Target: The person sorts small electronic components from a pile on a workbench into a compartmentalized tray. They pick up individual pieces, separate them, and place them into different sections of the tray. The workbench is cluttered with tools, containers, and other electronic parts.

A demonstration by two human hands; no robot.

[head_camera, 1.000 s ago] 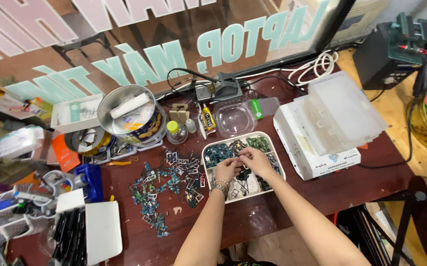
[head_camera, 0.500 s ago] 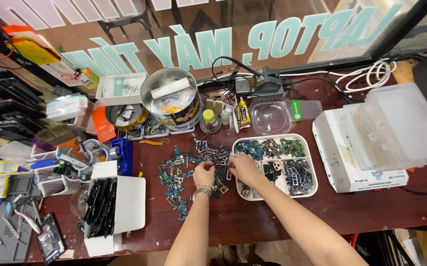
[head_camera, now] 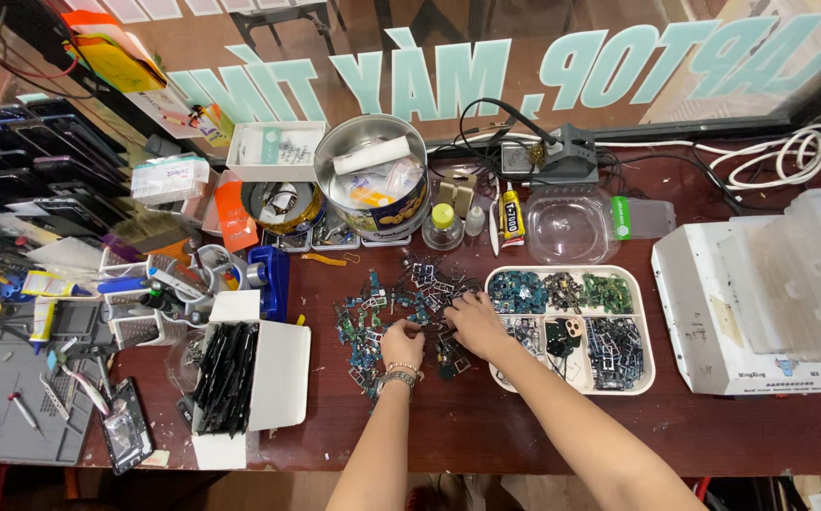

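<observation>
Both hands are working in a loose pile of small electronic parts lying on the dark red bench — the left hand (wearing a beaded bracelet) is pinching at pieces with curled fingers, the right hand is resting palm-down with fingers bent onto the pile. A white compartment tray is sitting just beside the right hand — holding sorted parts.

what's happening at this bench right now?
A person is working with both hands in a loose pile of small electronic parts on the dark red table. The left hand, bracelet on the wrist, and the right hand both rest on the pile. Just right of them sits a white compartment tray already holding sorted small parts.
</observation>
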